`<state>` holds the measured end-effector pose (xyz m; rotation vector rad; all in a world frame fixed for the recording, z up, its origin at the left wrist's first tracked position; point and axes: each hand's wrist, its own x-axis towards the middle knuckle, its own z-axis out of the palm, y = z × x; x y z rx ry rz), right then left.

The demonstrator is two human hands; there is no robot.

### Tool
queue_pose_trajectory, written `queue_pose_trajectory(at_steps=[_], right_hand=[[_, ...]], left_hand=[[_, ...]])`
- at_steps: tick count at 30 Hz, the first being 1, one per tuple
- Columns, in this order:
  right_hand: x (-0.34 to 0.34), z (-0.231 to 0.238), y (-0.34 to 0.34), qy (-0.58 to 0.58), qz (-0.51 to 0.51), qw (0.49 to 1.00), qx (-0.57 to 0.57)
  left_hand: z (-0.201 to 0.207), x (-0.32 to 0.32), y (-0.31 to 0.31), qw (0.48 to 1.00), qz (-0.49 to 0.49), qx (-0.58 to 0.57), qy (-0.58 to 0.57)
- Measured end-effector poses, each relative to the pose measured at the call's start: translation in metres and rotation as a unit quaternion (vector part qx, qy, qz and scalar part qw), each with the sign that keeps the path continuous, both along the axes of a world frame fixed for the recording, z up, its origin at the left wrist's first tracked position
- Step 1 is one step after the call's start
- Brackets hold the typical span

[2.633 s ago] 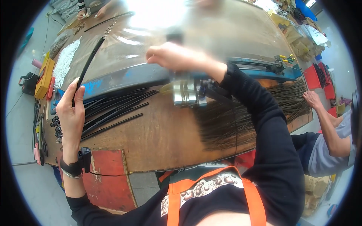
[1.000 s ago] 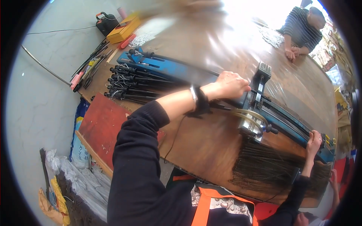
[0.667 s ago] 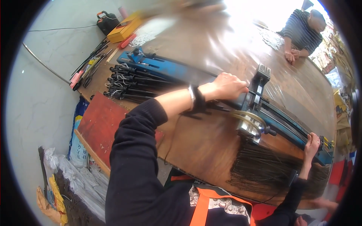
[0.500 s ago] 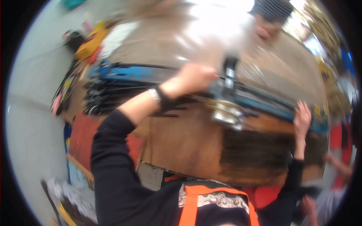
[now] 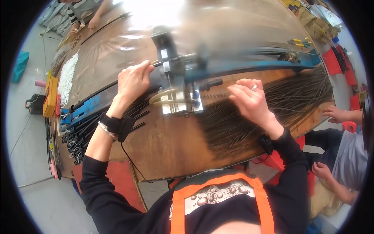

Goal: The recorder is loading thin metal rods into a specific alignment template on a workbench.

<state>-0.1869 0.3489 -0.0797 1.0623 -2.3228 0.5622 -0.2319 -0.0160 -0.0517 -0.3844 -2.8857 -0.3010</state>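
My left hand [image 5: 134,81] is closed round a thin black rod [image 5: 159,64] beside a clamp-like machine head [image 5: 170,60]. That head sits on a long blue rail [image 5: 249,69] crossing the table, with metal blocks and clear looped tubing [image 5: 165,95] on its near side. To the right of the head, my right hand [image 5: 249,99], wearing a ring, has its fingers curled together close to a black handle [image 5: 215,82]. What they hold, if anything, I cannot make out. Under and beyond it lies a wide bundle of dark coil springs [image 5: 241,124].
Black rods with looped ends [image 5: 78,140] lie at the rail's left end. White small pieces [image 5: 68,78] and a yellow box [image 5: 50,93] are farther left. Another person's hand [image 5: 336,114] reaches near the right edge; someone else works at the far left. Yellow-handled pliers [image 5: 300,42] lie far right.
The view has swung to the right. My right hand has come from the rail's right end to beside the machine head. My left hand stays near the head's left side.
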Motion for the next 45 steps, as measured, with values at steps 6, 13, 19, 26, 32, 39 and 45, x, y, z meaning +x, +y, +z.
queue_pose_trajectory(at_steps=[6, 13, 19, 26, 32, 39, 45], right_hand=[[-0.009, 0.000, -0.016, -0.042, -0.026, 0.997, -0.066], [-0.034, -0.024, -0.045, -0.196, 0.089, 0.961, -0.176], [-0.044, -0.027, -0.012, -0.339, 0.043, 0.939, -0.045], [-0.034, -0.041, -0.019, -0.337, 0.003, 0.933, 0.128], [-0.010, 0.012, -0.014, -0.188, 0.017, 0.965, 0.181], [0.004, 0.059, -0.034, -0.505, 0.197, 0.784, 0.302], [0.044, 0.013, -0.063, -0.473, 0.182, 0.858, 0.082]], left_hand=[[-0.013, -0.004, -0.010, 0.999, -0.018, -0.003, 0.035], [-0.017, -0.002, -0.013, 0.994, -0.049, -0.011, 0.100], [-0.022, -0.013, -0.020, 0.986, -0.075, -0.040, 0.145], [-0.011, -0.005, -0.087, 0.925, -0.055, -0.156, 0.343], [-0.047, 0.134, -0.070, 0.980, 0.012, -0.108, 0.164], [-0.088, 0.181, -0.087, 0.984, 0.112, -0.133, 0.038], [-0.090, 0.176, -0.078, 0.998, -0.034, 0.049, 0.025]])
